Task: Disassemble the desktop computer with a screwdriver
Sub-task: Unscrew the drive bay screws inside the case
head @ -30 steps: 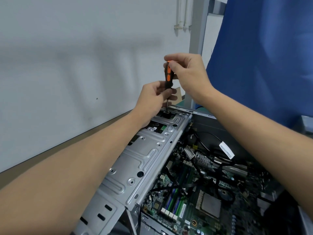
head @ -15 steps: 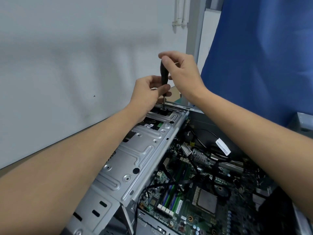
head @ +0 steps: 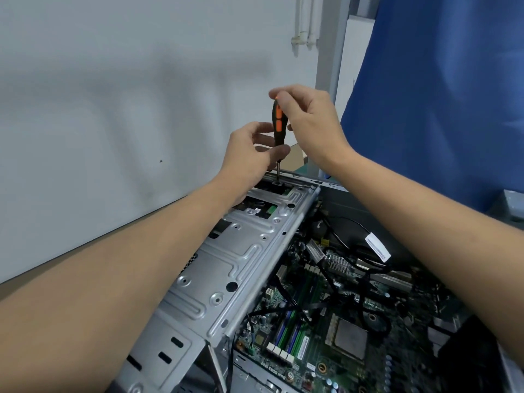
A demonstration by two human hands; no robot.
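1. the right hand (head: 309, 120) pinches the top of the black-and-orange-handled screwdriver (head: 277, 123), which stands upright.
2. the left hand (head: 249, 154) grips its lower handle between thumb and fingers.
3. its tip meets the far end of the silver metal drive cage (head: 226, 265) of the open desktop computer (head: 351, 208), beside the green motherboard (head: 326, 344).

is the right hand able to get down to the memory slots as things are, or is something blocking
Probably yes. The case is open above the memory slots; only thin black cables cross them. The right hand pinches the screwdriver top, though, so it would have to let go first.
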